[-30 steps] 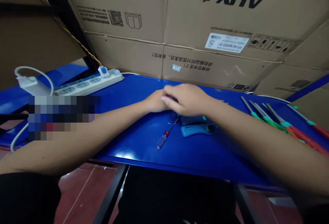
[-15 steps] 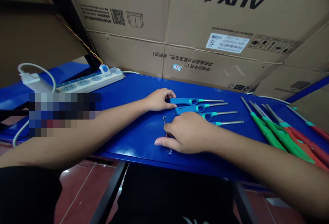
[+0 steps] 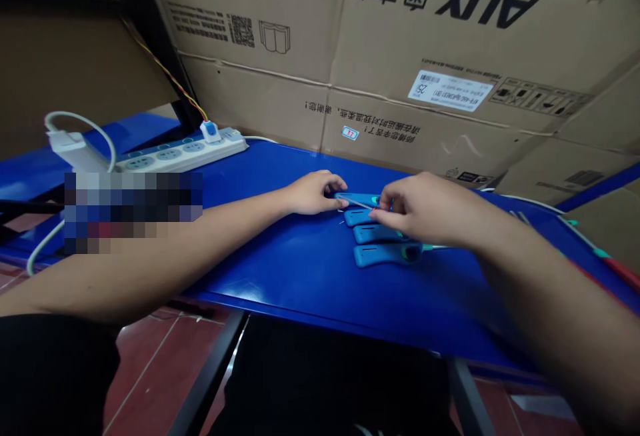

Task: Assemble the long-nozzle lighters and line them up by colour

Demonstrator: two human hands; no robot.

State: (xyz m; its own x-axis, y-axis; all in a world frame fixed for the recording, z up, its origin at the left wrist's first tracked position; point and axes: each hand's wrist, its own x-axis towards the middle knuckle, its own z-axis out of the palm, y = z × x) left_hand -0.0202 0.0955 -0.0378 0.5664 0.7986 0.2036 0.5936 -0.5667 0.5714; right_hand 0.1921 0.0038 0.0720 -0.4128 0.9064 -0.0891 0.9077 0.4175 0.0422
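Several blue long-nosed gas lighters [image 3: 387, 255] lie side by side on the blue table [image 3: 260, 263]. My left hand [image 3: 314, 193] pinches the handle end of the farthest blue lighter [image 3: 357, 197] between thumb and fingers. Above that same lighter, my right hand [image 3: 417, 209] is closed on a small screwdriver [image 3: 359, 203]. Its thin metal shaft points left along the lighter's handle, toward my left fingertips; its own handle is mostly hidden in my grip. My right hand and forearm cover most of the lighters' metal tubes.
A white power strip [image 3: 190, 155] with a plugged-in adapter [image 3: 75, 153] and cables sits at the back left. A large cardboard box [image 3: 280, 103] rises behind the table. At the right, a red lighter [image 3: 617, 264] shows beyond my forearm, which hides others.
My right hand has lifted the screwdriver from the front of the lighters and moved it up and right over the farthest one. The shaft has swung to point left. My left hand stays there.
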